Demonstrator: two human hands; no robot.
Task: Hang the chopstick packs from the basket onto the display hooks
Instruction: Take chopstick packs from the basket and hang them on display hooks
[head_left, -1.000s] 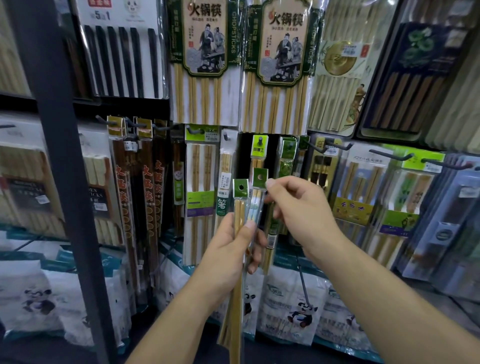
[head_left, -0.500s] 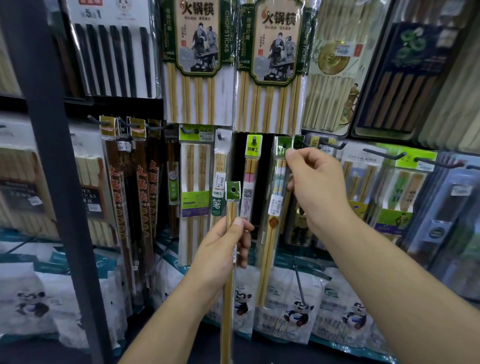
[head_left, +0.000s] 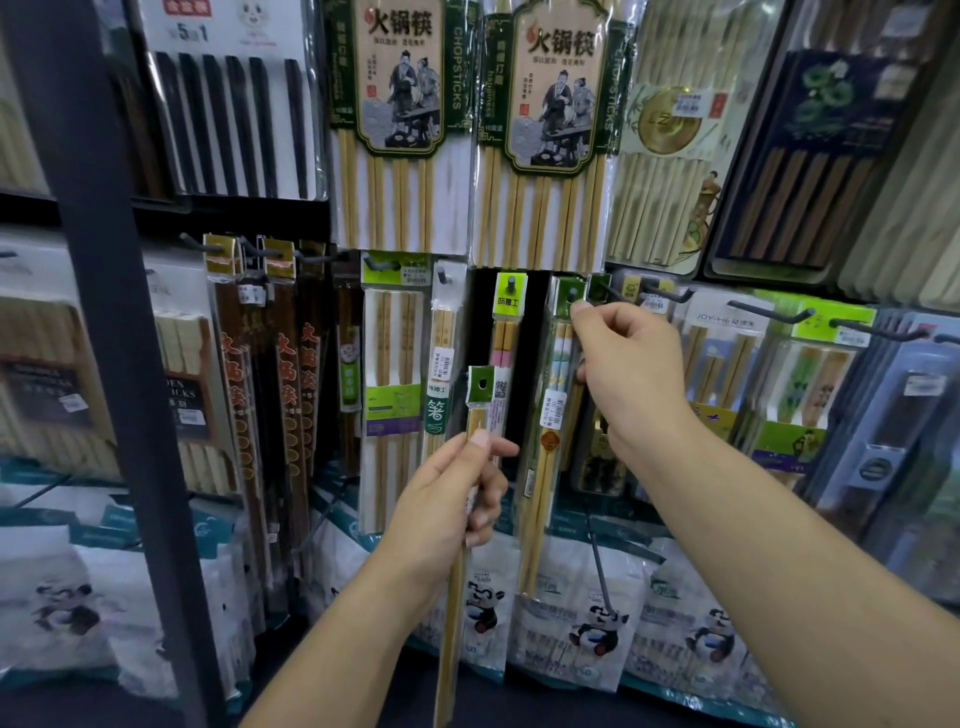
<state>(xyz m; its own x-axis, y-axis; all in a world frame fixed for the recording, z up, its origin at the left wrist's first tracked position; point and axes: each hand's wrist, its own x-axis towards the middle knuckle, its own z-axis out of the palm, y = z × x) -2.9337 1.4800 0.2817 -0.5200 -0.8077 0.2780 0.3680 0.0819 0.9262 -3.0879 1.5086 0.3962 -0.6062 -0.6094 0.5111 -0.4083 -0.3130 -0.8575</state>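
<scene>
Risk: right hand (head_left: 631, 374), pinching one chopstick pack (head_left: 551, 415), misses the hook (head_left: 572, 295) and drops it; left hand (head_left: 447, 504) grips a second pack (head_left: 480, 387).

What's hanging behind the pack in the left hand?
Behind the held pack, at its green header, hangs a lime-topped pack with pink chopsticks. Lower down are panda-printed bags. The left hand covers the lime-topped pack's lower end.
</scene>
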